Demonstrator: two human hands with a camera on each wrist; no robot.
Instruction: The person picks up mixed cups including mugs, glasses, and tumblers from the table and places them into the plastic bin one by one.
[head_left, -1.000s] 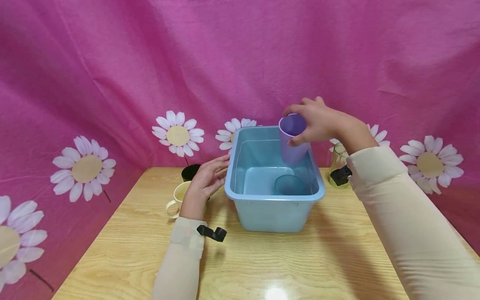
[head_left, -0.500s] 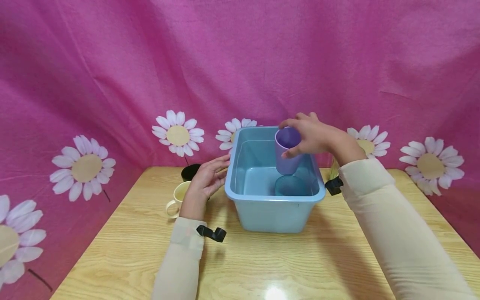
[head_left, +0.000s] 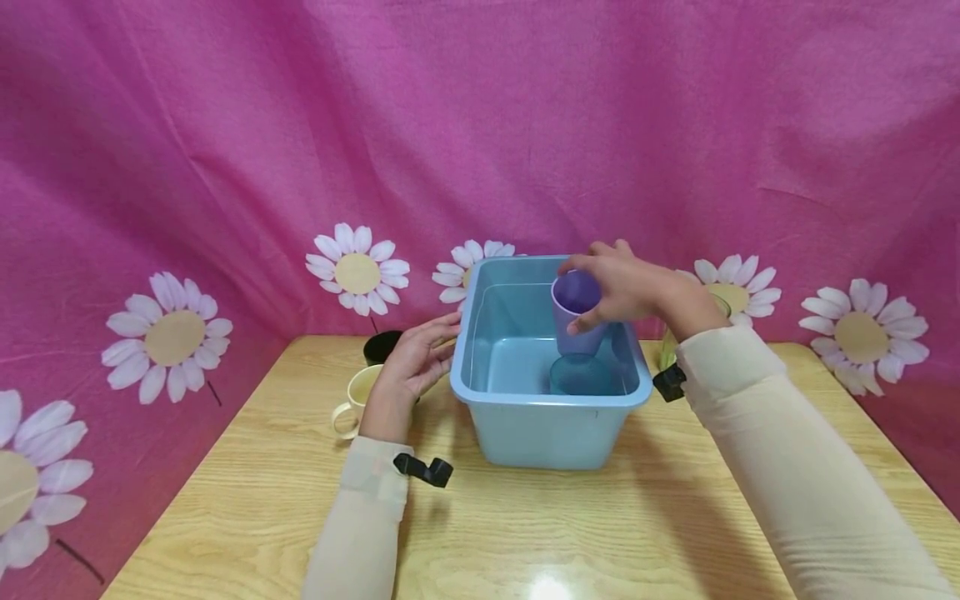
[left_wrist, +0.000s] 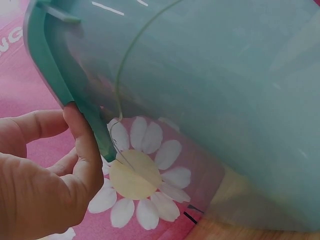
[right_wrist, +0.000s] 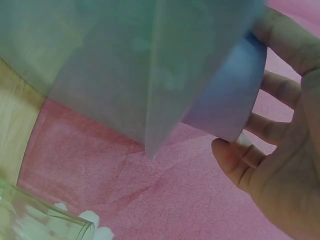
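Clock positions are referenced to the blue bin (head_left: 543, 437) on the desk (head_left: 480, 533), with 12 o'clock taken as the side farthest from the person. The step in hand is judged to be the placement of the purple cup (head_left: 576, 298) in the bin. The cup is held within the bin opening at about 1 o'clock, its base below the bin's rim. It is gripped near its mouth by the right hand (head_left: 630, 285): the thumb is set on the near side, the other fingers are set round the far side, and the spread is matched to the cup's width. At 9 o'clock, the bin's rim is touched by the left hand (head_left: 420, 360) with extended, relaxed fingers.

For the next move, a steady vertical path and release only after base contact appear to be required. Clearance from the teal vessel (head_left: 580, 375), located on the bin floor at 4 o'clock, should be observed; whether it is touched by the cup cannot be determined.

The cup is oriented upright: its mouth is directed upward, and its long axis is close to vertical.
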